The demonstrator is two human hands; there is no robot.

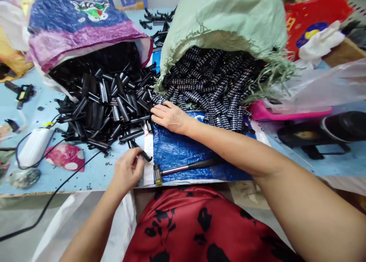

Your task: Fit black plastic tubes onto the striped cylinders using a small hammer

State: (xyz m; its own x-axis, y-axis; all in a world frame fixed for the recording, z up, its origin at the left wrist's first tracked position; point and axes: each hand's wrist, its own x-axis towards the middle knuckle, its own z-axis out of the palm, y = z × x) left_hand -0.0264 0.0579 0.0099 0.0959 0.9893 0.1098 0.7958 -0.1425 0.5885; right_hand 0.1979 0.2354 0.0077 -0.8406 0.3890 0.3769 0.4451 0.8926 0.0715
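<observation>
My left hand [127,171] is closed around a black plastic tube [142,152] near the table's front edge. A heap of smooth black tubes [108,106] spills from a purple and blue sack [85,29] just beyond it. My right hand [168,116] reaches forward with its fingers curled down on a ridged black-and-white piece at the edge of the patterned pile [211,87]. That pile pours out of a pale green woven sack [225,22]. Whether the right hand has lifted anything is hidden by the fingers.
A small hammer [183,167] lies on a blue tarp [177,151] in front of me. A white device [34,146] with a black cable sits at the left. A pink tray [265,111], a clear bag and black equipment [320,132] stand at the right.
</observation>
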